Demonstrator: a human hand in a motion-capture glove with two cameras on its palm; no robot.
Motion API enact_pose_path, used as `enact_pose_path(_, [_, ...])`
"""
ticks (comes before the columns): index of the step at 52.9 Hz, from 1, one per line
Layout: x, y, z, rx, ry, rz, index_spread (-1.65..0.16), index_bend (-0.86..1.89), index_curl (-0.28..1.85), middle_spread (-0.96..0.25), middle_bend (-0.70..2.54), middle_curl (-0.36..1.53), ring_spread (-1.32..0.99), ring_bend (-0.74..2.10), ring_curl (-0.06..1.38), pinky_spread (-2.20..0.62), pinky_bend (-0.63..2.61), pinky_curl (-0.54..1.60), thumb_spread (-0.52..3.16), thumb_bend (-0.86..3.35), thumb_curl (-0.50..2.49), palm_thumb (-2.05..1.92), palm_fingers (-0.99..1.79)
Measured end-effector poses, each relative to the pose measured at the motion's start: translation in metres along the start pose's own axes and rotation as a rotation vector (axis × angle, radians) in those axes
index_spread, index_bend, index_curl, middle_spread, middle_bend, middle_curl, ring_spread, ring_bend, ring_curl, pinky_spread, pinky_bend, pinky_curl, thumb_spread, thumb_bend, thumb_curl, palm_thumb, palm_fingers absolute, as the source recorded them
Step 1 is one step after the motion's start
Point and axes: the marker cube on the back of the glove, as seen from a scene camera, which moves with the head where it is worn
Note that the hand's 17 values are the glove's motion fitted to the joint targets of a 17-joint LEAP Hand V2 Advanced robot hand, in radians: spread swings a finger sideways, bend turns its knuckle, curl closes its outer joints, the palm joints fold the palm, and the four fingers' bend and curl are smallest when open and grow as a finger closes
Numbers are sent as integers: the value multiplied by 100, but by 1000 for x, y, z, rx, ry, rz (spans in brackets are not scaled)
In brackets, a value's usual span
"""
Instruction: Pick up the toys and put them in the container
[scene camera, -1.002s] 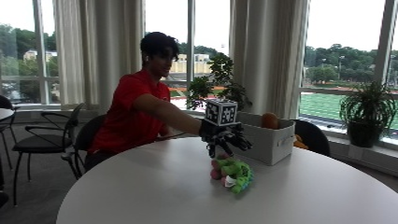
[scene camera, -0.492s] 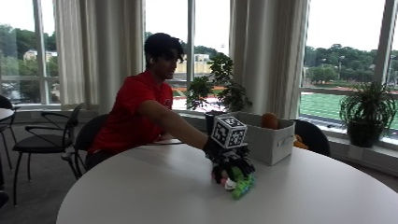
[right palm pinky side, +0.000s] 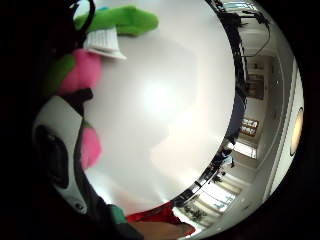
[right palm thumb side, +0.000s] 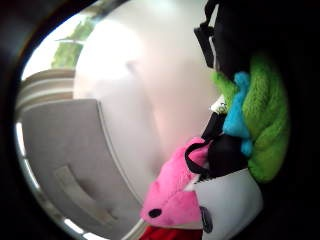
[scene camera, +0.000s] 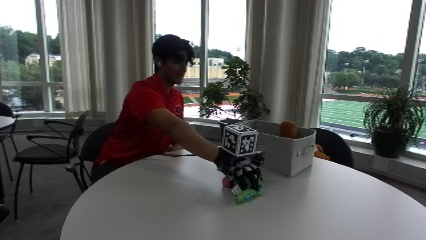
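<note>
Outside view shows the gloved right hand (scene camera: 241, 170) down on a green and pink plush toy (scene camera: 247, 193) lying on the worktop (scene camera: 166, 210), well in from its edges. Its fingers curl over the toy, though whether they have closed round it I cannot tell. To do this well, I'd gather the whole body before lifting, not just a limb. The grey container (scene camera: 289, 150) stands just beyond, near the far edge, with something orange (scene camera: 288, 129) already inside. Nothing blocks the way.

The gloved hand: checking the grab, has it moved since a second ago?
Yes. The gloved hand dropped from above the green-and-pink toy onto it, beside the box.
</note>
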Motion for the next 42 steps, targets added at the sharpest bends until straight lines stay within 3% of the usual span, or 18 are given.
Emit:
enact_pose_path(10, [12,-3,-6,142,-5,-72,-45,42,47,-29,31,18,-42,91,48,-43,125,34,109,21,55,62,91])
enact_pose_path(12, [12,-2,-10,155,-1,-81,-45,44,49,-31,32,18,-44,91,48,-43,122,34,103,20,58,64,93])
enact_pose_path(14, [12,0,-14,159,1,-91,-46,50,52,-34,41,22,-44,93,48,-43,115,32,96,20,61,66,111])
enact_pose_path(22, [7,18,-44,186,-29,-137,-44,59,65,-38,65,33,-44,102,53,-43,105,34,74,18,70,68,125])
enact_pose_path(42, [-25,63,-201,376,-66,-259,-40,65,88,-35,90,46,-41,115,57,-43,109,42,38,17,89,67,118])
